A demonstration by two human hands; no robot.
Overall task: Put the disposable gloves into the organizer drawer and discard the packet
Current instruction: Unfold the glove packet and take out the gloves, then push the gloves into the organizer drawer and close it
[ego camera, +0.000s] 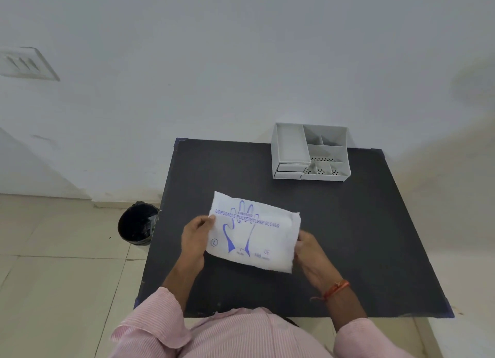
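Note:
A white packet of disposable gloves, printed with a blue hand outline and blue lettering, is held just above the black table. My left hand grips its left edge with thumb on top. My right hand grips its right edge. The packet looks full and flat; I cannot tell whether it is torn at any edge. A grey desk organizer stands at the table's far edge, with a long tray on the left, several compartments on the right, and two small shut drawers at its lower left front.
A black bin lined with a black bag stands on the tiled floor just left of the table. A white wall rises behind the table. A thread bracelet is on my right wrist.

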